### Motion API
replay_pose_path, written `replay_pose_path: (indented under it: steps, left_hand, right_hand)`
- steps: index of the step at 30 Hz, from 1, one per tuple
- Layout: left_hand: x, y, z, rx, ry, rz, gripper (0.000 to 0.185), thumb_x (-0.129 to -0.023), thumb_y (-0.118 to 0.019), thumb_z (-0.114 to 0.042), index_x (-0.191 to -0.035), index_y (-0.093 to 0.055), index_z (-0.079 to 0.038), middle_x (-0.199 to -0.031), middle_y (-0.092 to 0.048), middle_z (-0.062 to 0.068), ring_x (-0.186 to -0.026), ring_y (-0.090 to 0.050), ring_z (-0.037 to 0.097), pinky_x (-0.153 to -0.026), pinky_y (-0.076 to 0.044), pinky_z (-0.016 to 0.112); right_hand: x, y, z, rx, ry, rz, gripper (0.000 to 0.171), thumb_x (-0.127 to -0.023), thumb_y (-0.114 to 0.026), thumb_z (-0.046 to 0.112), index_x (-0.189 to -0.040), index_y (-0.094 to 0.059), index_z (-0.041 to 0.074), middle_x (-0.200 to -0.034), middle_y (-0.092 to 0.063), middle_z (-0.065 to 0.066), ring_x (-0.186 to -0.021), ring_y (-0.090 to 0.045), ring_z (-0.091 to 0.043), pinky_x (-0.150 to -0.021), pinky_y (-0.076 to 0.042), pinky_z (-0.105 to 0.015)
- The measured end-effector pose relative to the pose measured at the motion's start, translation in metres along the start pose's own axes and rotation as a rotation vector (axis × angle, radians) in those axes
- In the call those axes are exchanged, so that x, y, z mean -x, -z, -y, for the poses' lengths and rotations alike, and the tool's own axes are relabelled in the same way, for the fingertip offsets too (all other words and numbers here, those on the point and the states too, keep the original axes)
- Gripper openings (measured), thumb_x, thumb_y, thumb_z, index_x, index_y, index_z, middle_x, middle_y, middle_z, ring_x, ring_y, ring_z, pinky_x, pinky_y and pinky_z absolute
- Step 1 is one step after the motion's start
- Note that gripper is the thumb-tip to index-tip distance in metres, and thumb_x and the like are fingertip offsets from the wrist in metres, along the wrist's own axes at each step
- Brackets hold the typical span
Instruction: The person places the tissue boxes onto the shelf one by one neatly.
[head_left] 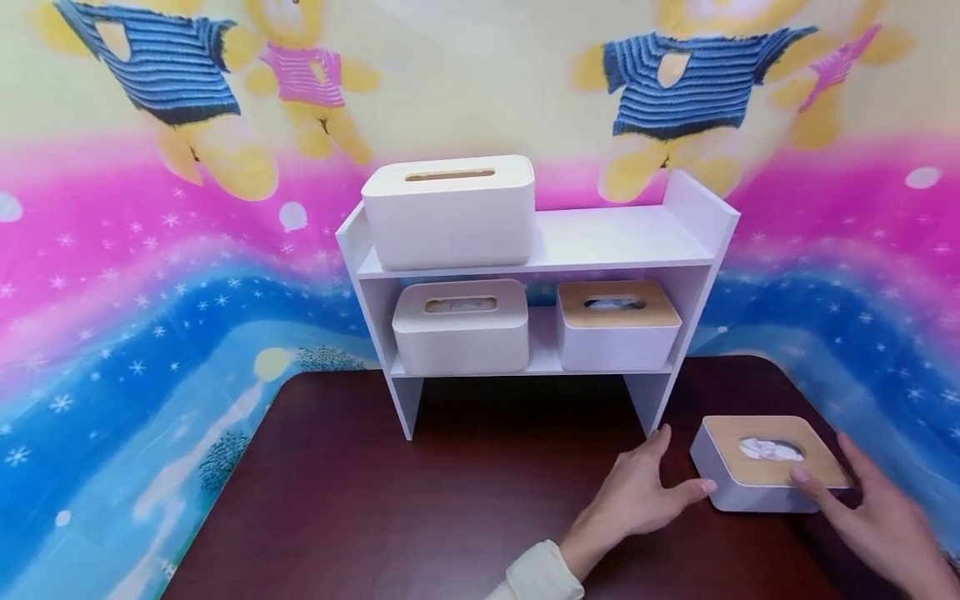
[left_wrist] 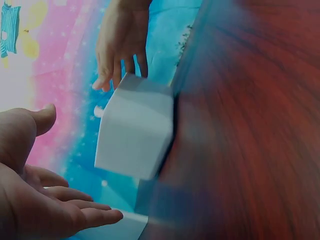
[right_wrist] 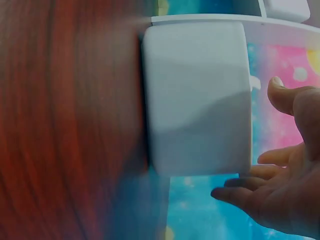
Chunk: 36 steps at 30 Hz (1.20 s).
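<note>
A square white tissue box [head_left: 738, 492] with a wooden lid and a tissue poking out stands on the table at the front right, just right of the shelf's leg. My left hand [head_left: 637, 496] lies open to its left, thumb tip at the box's near left corner. From the right, my right hand [head_left: 870, 512] reaches in with straight fingers, one fingertip on the lid's front edge. In the left wrist view the box [left_wrist: 135, 130] stands apart from the open left palm [left_wrist: 35, 200], with the right hand [left_wrist: 120, 40] behind it. Seen from the right wrist, the box [right_wrist: 197, 95] faces the spread right hand [right_wrist: 280, 185].
A white two-tier shelf [head_left: 622, 237] stands at the back of the dark wooden table [head_left: 450, 500]. A long white tissue box [head_left: 450, 212] sits on its top left. Below are a white-lidded box [head_left: 459, 329] and a wooden-lidded box [head_left: 615, 329]. A colourful cloth hangs behind.
</note>
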<state>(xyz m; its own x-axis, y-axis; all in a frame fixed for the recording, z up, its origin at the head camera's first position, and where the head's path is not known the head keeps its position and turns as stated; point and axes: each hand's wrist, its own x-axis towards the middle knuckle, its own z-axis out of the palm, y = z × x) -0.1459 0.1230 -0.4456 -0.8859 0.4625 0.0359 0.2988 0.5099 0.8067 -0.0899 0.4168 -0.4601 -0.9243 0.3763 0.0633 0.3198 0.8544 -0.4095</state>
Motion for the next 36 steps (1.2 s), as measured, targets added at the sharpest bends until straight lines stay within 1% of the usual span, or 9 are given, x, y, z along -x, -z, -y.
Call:
replay_pose_path:
  steps: [4,7,9,11,12,19,25,30,36]
  left_hand:
    - [-0.004,-0.01,-0.007,0.004,0.025,0.02,0.091,-0.092,-0.078,-0.062,-0.167,-0.04,-0.026,-0.168,-0.046,-0.008,-0.151,-0.05,0.008,-0.117,-0.05,0.028]
    - [-0.007,-0.019,-0.012,0.032,0.055,0.05,0.094,-0.091,-0.077,-0.065,-0.168,-0.037,-0.03,-0.17,-0.041,-0.01,-0.152,-0.048,0.01,-0.118,-0.051,0.032]
    - [-0.009,-0.026,-0.014,0.042,0.059,0.062,0.098,-0.091,-0.077,-0.066,-0.169,-0.033,-0.029,-0.172,-0.038,-0.009,-0.153,-0.047,0.011,-0.118,-0.051,0.033]
    - [-0.011,-0.031,-0.014,0.055,0.054,0.072,0.1,-0.091,-0.076,-0.066,-0.171,-0.03,-0.027,-0.173,-0.036,-0.007,-0.155,-0.045,0.012,-0.118,-0.05,0.034]
    - [-0.012,-0.032,-0.014,0.059,0.052,0.073,0.101,-0.091,-0.076,-0.067,-0.171,-0.029,-0.027,-0.174,-0.035,-0.006,-0.155,-0.045,0.012,-0.118,-0.05,0.033]
    - [-0.024,-0.038,-0.013,0.077,0.089,0.076,0.101,-0.091,-0.074,-0.069,-0.171,-0.029,-0.028,-0.174,-0.034,-0.008,-0.154,-0.046,0.01,-0.119,-0.05,0.033]
    - [-0.025,-0.042,-0.006,0.052,0.102,0.14,0.089,-0.093,-0.073,-0.068,-0.167,-0.036,-0.036,-0.165,-0.046,-0.017,-0.142,-0.054,0.001,-0.111,-0.054,0.03]
    - [-0.016,-0.041,0.001,0.003,0.012,0.09,0.081,-0.095,-0.076,-0.059,-0.164,-0.043,-0.034,-0.16,-0.053,-0.017,-0.133,-0.06,-0.002,-0.104,-0.055,0.021]
    - [-0.001,-0.031,0.005,-0.017,-0.019,0.021,0.073,-0.096,-0.08,-0.05,-0.159,-0.053,-0.024,-0.152,-0.062,-0.011,-0.129,-0.062,-0.004,-0.1,-0.055,0.018]
  right_hand:
    - [-0.007,-0.003,-0.009,-0.094,0.023,0.062,0.112,-0.107,-0.058,0.058,-0.165,0.008,-0.01,-0.162,-0.011,-0.05,-0.133,-0.035,-0.076,-0.097,-0.046,-0.076]
    - [-0.012,-0.001,-0.02,-0.182,0.042,0.091,0.11,-0.107,-0.063,0.051,-0.165,0.01,-0.009,-0.165,-0.008,-0.047,-0.137,-0.033,-0.075,-0.081,-0.064,-0.037]
    - [-0.013,0.0,-0.027,-0.22,0.051,0.105,0.109,-0.107,-0.064,0.048,-0.166,0.01,-0.007,-0.166,-0.006,-0.045,-0.142,-0.027,-0.073,-0.072,-0.056,-0.009]
    - [-0.014,0.001,-0.031,-0.238,0.065,0.119,0.108,-0.107,-0.065,0.046,-0.167,0.009,-0.006,-0.166,-0.005,-0.046,-0.143,-0.024,-0.072,-0.061,-0.035,0.004]
    - [-0.015,0.002,-0.033,-0.246,0.072,0.134,0.108,-0.108,-0.066,0.044,-0.167,0.009,-0.006,-0.165,-0.005,-0.047,-0.142,-0.025,-0.073,-0.062,-0.031,0.005]
    - [-0.032,0.009,-0.03,-0.186,0.034,0.322,0.12,-0.105,-0.063,0.058,-0.161,0.015,-0.013,-0.152,-0.017,-0.056,-0.122,-0.053,-0.071,-0.066,-0.06,-0.027]
    - [-0.021,-0.002,-0.018,-0.209,0.02,0.258,0.111,-0.106,-0.066,0.049,-0.162,0.004,-0.018,-0.137,-0.035,-0.052,-0.091,-0.066,-0.035,-0.062,-0.056,-0.023]
    - [-0.01,-0.011,-0.01,-0.144,0.053,0.203,0.106,-0.106,-0.067,0.048,-0.162,-0.007,-0.019,-0.135,-0.043,-0.054,-0.085,-0.066,-0.032,-0.063,-0.061,-0.029]
    - [0.0,-0.011,0.001,-0.086,0.023,0.297,0.113,-0.102,-0.066,0.059,-0.16,-0.009,-0.019,-0.135,-0.049,-0.052,-0.091,-0.065,-0.037,-0.073,-0.062,-0.042]
